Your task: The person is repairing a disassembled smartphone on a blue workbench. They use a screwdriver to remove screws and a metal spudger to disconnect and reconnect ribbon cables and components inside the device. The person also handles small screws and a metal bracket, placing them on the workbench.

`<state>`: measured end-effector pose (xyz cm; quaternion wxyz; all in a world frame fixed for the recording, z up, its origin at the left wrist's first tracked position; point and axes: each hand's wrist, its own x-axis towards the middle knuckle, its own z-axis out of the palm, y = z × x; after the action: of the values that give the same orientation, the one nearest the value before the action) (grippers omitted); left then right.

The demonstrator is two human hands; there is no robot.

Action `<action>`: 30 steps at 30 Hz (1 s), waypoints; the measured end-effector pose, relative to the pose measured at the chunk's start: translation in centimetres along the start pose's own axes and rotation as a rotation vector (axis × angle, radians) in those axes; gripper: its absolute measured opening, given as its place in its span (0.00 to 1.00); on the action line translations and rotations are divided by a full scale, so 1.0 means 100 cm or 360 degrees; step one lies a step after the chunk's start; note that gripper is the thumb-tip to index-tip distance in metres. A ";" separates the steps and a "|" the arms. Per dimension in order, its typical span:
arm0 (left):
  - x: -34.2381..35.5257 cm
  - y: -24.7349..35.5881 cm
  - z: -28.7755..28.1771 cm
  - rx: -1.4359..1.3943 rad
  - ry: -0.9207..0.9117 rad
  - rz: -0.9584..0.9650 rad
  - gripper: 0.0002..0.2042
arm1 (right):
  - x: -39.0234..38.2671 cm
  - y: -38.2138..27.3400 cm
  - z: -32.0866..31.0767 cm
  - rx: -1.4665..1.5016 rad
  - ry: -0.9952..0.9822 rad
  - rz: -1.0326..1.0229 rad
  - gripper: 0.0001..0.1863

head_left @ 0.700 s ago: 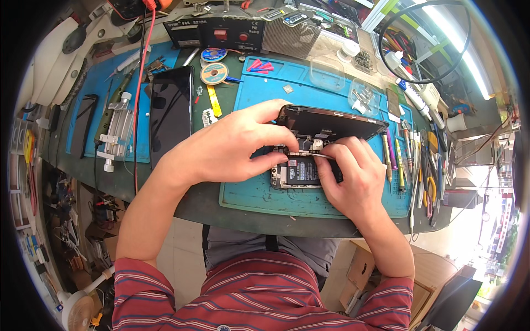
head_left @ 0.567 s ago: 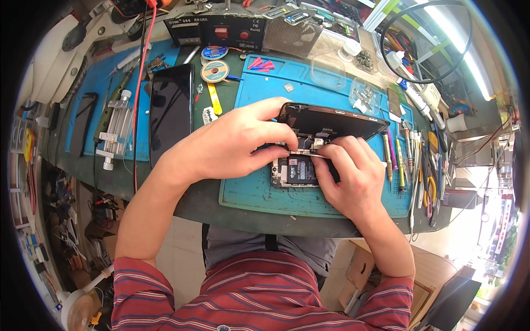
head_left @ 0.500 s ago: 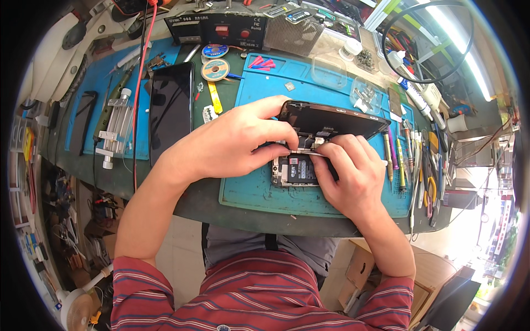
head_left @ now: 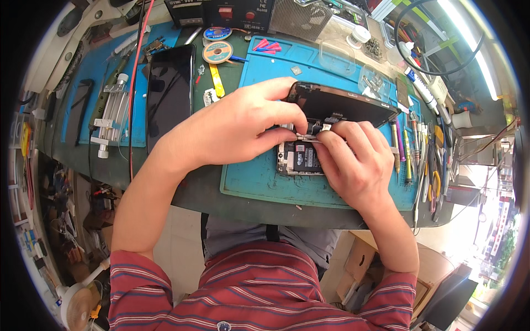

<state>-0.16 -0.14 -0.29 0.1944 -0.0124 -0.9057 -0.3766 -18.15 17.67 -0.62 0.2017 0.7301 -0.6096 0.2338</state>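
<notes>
1 opened phone (head_left: pixel 305 160) lies on the blue mat (head_left: pixel 265 185), its raised screen (head_left: pixel 345 105) leaning up along the far side. Compared with the previous frame, phone, mat and both hands appear higher and slightly right in view (the bench items shift too), while the fingers keep nearly the same places on the phone. Its long axis runs left to right across the person's front; which end is the top, I cannot tell. The phone's body sits below and between the 2 hands: the left hand (head_left: pixel 243 124) brings thumb and fingertip together at its inner far edge, though whether they pinch a part is unclear; the right hand (head_left: pixel 361 160), covering its right portion, grasps a slim pale tool (head_left: pixel 313 140). Further out are 2 spools (head_left: pixel 217 52), a dark handset (head_left: pixel 171 88) and upright-lying hand tools (head_left: pixel 408 157).
</notes>
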 end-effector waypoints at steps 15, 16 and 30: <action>0.000 -0.004 0.001 0.0037 0.0032 0.0087 0.09 | 0.000 0.004 0.002 0.0083 -0.0038 -0.0012 0.09; 0.000 -0.003 0.001 0.0034 0.0034 0.0083 0.09 | 0.000 0.003 0.002 0.0094 -0.0040 -0.0004 0.09; 0.001 -0.002 0.000 0.0063 0.0022 0.0073 0.09 | -0.001 0.004 0.004 0.0212 -0.0049 0.0089 0.10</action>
<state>-0.27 -0.28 -0.42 0.2096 -0.0267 -0.9111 -0.3540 -18.49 17.48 -0.99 0.1367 0.7281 -0.6159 0.2680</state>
